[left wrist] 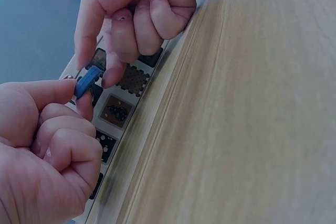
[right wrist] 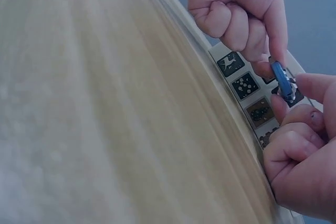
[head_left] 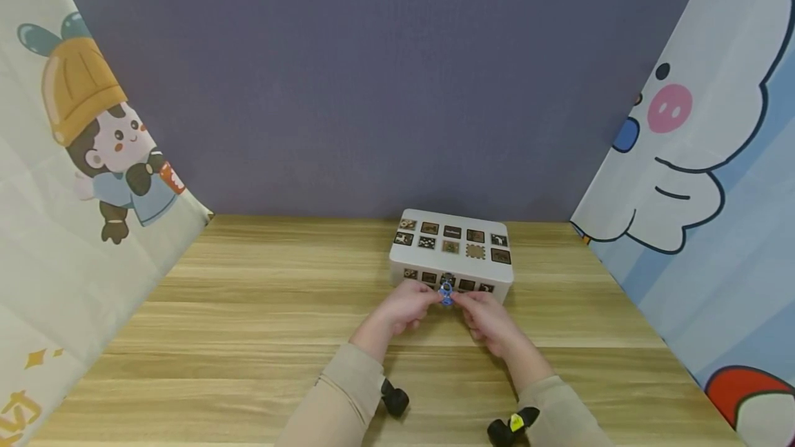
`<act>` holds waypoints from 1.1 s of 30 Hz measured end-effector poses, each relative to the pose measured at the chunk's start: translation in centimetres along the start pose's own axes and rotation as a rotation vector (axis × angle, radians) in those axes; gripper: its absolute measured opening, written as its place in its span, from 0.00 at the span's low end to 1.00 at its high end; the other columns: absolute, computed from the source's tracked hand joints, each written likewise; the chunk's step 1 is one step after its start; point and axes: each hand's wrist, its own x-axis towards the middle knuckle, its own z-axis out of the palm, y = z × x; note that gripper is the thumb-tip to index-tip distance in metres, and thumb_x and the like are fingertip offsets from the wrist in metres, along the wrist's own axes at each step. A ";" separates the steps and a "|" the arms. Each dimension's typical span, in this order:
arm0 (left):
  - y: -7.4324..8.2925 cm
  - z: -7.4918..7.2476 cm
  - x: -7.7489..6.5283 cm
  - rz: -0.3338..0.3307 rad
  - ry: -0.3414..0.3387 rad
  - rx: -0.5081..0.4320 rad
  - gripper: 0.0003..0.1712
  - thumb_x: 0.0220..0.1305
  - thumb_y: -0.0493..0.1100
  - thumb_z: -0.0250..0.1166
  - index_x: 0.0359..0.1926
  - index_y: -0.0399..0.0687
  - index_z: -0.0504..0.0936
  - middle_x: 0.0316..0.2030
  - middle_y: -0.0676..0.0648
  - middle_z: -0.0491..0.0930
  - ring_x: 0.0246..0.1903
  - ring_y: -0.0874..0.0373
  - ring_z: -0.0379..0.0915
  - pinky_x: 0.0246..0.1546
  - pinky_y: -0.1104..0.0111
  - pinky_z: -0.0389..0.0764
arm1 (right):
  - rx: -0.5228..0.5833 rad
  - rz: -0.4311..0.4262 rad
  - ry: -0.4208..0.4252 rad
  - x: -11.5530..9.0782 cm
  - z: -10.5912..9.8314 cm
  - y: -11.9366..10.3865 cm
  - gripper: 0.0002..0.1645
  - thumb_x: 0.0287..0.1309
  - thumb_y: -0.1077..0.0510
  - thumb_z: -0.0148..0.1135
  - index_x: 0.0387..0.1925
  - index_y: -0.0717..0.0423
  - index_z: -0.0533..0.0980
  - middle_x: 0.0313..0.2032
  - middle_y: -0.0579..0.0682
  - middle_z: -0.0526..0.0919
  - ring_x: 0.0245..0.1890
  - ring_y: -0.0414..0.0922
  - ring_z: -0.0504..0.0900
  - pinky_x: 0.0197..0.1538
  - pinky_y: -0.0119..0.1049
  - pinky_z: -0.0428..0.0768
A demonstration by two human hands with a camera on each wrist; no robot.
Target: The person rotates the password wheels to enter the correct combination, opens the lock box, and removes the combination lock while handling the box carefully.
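Observation:
A small blue padlock (head_left: 446, 293) with a metal shackle hangs at the front latch of a white box (head_left: 452, 264). My left hand (head_left: 410, 305) pinches one side of it between thumb and index finger, the other fingers curled into the palm. From the opposite side the thumb and index finger of my right hand (head_left: 488, 319) pinch it too. In the left wrist view the padlock (left wrist: 87, 81) shows edge-on between both hands. The right wrist view shows silvery parts along the face of the padlock (right wrist: 283, 82). Fingertips partly hide it.
Small dark square pictures cover the closed box's lid and front. It stands near the back of a wooden table (head_left: 279, 309), before a dark grey panel (head_left: 385, 88). Printed cartoon sheets hang left (head_left: 74, 261) and right (head_left: 695, 212). Black wrist cameras (head_left: 395, 399) sit at both sleeves.

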 end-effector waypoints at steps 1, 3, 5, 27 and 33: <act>0.0 0.0 0.0 0.000 0.000 0.000 0.10 0.69 0.44 0.66 0.39 0.41 0.87 0.11 0.57 0.60 0.10 0.64 0.54 0.10 0.73 0.61 | 0.004 0.005 0.005 0.0 -0.1 -0.1 0.23 0.71 0.48 0.60 0.42 0.69 0.78 0.15 0.42 0.59 0.13 0.37 0.53 0.15 0.28 0.55; 0.0 0.0 0.0 -0.001 0.001 0.003 0.10 0.69 0.44 0.66 0.39 0.41 0.86 0.11 0.57 0.61 0.10 0.64 0.55 0.11 0.73 0.61 | 0.014 0.014 0.011 -0.1 -0.3 -0.1 0.24 0.70 0.47 0.61 0.43 0.68 0.79 0.15 0.42 0.59 0.13 0.37 0.53 0.16 0.28 0.55; 0.0 0.0 0.0 -0.003 0.001 0.006 0.10 0.69 0.44 0.66 0.39 0.41 0.86 0.12 0.57 0.61 0.10 0.64 0.55 0.11 0.73 0.61 | 0.025 0.016 0.019 0.0 -0.5 -0.2 0.25 0.70 0.45 0.62 0.44 0.66 0.79 0.15 0.41 0.59 0.13 0.37 0.53 0.16 0.28 0.55; 0.1 -0.1 -0.1 0.001 -0.020 0.002 0.10 0.70 0.42 0.65 0.41 0.40 0.86 0.11 0.57 0.60 0.10 0.64 0.54 0.11 0.73 0.61 | 0.072 -0.024 0.063 -0.3 -1.2 -0.9 0.27 0.70 0.47 0.62 0.50 0.71 0.77 0.14 0.40 0.59 0.12 0.36 0.53 0.15 0.27 0.54; 0.1 -0.1 0.0 0.002 -0.025 -0.001 0.10 0.69 0.42 0.64 0.42 0.39 0.86 0.12 0.57 0.59 0.11 0.65 0.54 0.11 0.74 0.61 | 0.034 -0.029 0.063 -0.3 -0.9 -0.9 0.24 0.69 0.47 0.63 0.49 0.66 0.80 0.15 0.41 0.61 0.13 0.37 0.55 0.15 0.27 0.57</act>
